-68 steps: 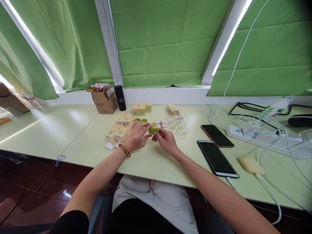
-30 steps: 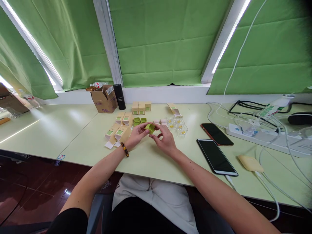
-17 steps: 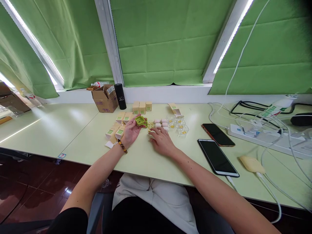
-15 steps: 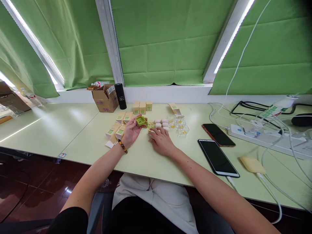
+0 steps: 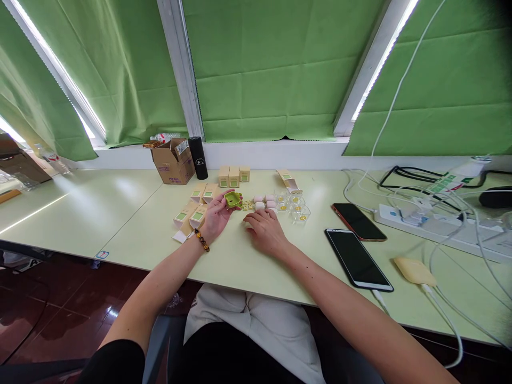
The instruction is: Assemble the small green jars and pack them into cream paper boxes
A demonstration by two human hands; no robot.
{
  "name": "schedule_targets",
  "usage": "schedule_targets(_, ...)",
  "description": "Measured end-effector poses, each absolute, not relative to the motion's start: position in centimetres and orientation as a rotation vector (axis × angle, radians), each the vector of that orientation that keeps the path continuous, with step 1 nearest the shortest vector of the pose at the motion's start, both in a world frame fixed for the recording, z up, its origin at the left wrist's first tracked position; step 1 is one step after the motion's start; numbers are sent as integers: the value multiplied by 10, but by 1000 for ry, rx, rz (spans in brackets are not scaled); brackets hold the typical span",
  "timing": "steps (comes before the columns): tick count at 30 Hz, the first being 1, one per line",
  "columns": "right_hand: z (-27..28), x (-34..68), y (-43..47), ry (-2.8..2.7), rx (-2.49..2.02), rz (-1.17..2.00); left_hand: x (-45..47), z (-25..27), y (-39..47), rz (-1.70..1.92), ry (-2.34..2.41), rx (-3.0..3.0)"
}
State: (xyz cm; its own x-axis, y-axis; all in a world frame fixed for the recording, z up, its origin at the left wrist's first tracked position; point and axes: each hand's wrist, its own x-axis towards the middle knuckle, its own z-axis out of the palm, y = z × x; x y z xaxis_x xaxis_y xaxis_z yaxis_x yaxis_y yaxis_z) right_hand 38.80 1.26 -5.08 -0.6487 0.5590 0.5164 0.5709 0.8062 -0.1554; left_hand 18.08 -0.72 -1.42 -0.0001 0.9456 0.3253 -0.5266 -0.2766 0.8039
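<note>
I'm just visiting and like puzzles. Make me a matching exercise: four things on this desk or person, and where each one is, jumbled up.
Things:
1. open green container
2. black tumbler
3. beaded bracelet
4. yellow case

Places:
A. joined to a white cable
B. around the left wrist
C. held in the left hand
D. beside a cardboard box

Pairs: 1-C, 2-D, 3-B, 4-A

The table [image 5: 136, 229] bears a black flask [image 5: 198, 159]: carton [image 5: 172, 166] just left of it; three boxes [image 5: 234, 176], pale pieces [image 5: 260, 206] right; two phones [image 5: 359, 258] farther right.
</note>
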Motion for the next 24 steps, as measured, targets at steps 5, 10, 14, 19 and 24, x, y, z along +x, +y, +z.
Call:
schedule_targets(5,-49,387,13,-2131,-740,396,181,-17,-5,1577,566,1053)
schedule_targets(10,-42,386,7,-1727,-584,1068,181,-18,-5,1549,559,1087)
schedule_targets(14,-35,387,5,-1498,-497,1364,180,-19,-5,1520,556,1098)
schedule_targets(19,-29,389,8,-1329,-504,1474,181,-17,-7,1491,573,1126)
schedule_targets(24,-27,392,11,-1241,-531,1459,184,-13,-13,1456,577,1135)
